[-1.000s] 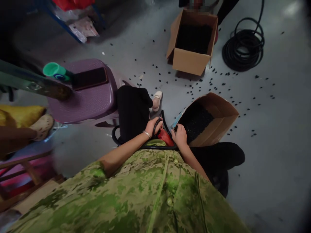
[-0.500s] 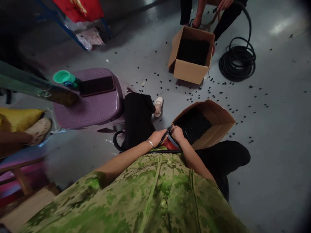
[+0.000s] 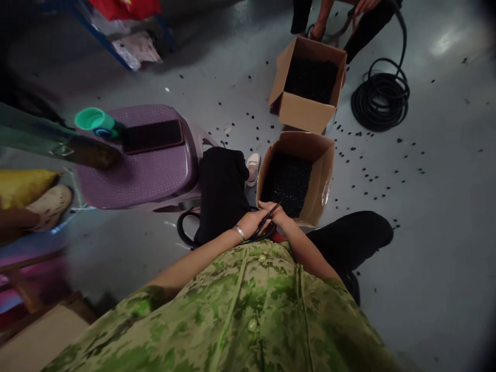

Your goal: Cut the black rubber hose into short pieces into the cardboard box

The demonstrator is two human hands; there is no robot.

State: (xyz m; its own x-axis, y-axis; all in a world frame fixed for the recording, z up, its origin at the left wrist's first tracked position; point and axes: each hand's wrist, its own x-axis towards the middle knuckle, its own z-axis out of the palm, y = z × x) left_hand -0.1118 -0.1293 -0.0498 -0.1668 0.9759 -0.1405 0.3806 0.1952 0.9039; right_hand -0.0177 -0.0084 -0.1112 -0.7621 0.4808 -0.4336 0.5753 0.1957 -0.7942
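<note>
The left hand (image 3: 250,225) is curled round the hose (image 3: 269,214), which slants up between both hands. The right hand (image 3: 282,220) has moved in against it, its own grip impossible to tell; the box (image 3: 324,181) has swung from the right to just beyond them, likely putting its opening in easier reach.

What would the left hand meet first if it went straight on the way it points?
Most likely the right hand, which lies directly ahead of the left hand; depth is unclear, so they may be touching.
</note>
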